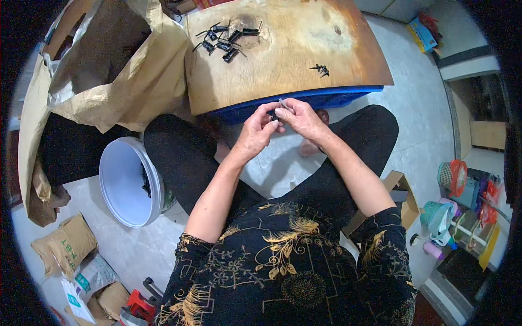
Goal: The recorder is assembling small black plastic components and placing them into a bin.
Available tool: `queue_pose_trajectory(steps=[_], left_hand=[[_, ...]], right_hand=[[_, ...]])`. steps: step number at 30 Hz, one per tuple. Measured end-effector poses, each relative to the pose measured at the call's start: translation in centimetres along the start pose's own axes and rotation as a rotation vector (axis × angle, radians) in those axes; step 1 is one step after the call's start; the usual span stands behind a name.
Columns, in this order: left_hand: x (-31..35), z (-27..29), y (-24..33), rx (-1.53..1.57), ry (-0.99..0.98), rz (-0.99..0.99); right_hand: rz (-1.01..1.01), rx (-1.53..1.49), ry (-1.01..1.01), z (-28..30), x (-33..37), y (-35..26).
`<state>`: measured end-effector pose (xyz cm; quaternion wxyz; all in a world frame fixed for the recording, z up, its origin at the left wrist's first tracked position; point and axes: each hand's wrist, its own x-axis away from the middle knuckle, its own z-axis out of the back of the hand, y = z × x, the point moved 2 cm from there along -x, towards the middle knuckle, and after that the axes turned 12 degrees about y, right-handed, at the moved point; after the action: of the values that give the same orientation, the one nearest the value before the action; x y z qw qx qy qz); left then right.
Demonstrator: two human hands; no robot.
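My left hand (258, 130) and my right hand (302, 119) meet just in front of the near edge of a wooden board (288, 46). Between the left fingertips sits a small black part (274, 116), mostly hidden by the fingers. The right thumb and fingers pinch a thin greyish piece (284, 105) against it; its kind is too small to tell. On the board's left lie several black parts with thin prongs (223, 45). A few small black pointed pieces (323, 70) rest nearer its right front.
Blue material (304, 99) shows beneath the board. To the left stand a large brown paper sack (157, 81) and a white bucket (122, 182) with black parts inside. Packages (68, 244) lie at lower left. A cardboard box (405, 204) and a rack with baskets (446, 176) are at right.
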<state>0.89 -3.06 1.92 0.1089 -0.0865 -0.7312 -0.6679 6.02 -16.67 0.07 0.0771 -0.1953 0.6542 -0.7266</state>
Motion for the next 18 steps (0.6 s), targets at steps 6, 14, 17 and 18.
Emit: queue_pose_trajectory(steps=[6,14,17,18], left_hand=[[-0.2,0.8,0.0,-0.046,0.198,-0.009],[-0.7,0.9,-0.6,-0.033,0.245,-0.014],[-1.0,0.7,-0.5,-0.064,0.234,-0.011],[-1.2,0.8,-0.8,-0.058,0.241,-0.046]], right_hand=[[-0.416,-0.298,-0.019,-1.1,1.1,-1.6],[-0.427,-0.291,-0.048,-2.2,1.0,-1.7],[-0.453,-0.306,-0.004,-2.1,0.8,-1.8],[-0.457,-0.305,-0.004,-2.1,0.8,-1.7]])
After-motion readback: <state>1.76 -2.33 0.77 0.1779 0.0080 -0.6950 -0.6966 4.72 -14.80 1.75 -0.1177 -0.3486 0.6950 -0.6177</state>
